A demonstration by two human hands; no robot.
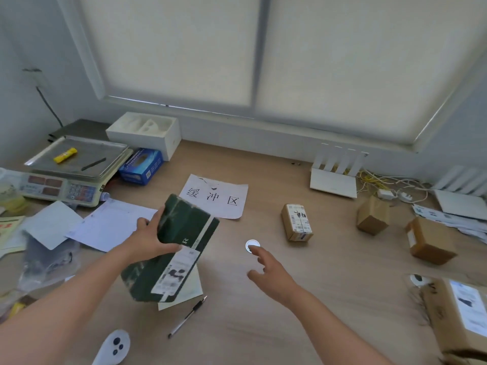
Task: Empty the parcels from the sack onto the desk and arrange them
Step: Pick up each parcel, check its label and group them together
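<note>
left hand (150, 243) grips the tilted green parcel (184, 222) alone, right hand (268, 270) loose and empty, so it could slip onto the pen (188, 316).

1. A white sheet (214, 197) lying on the worktop (276, 299) carries three large black characters: 缓冲区.
2. The green parcel (184, 227) shows a single white capital "R" on its dark side. The rest of that word is hidden.
3. The white shipping label (174, 275) on the green parcel has print and codes too blurred to read.
4. The label on the small brown box (297, 219) is likewise illegible.
5. The print on the blue box (141, 165) cannot be made out.
</note>
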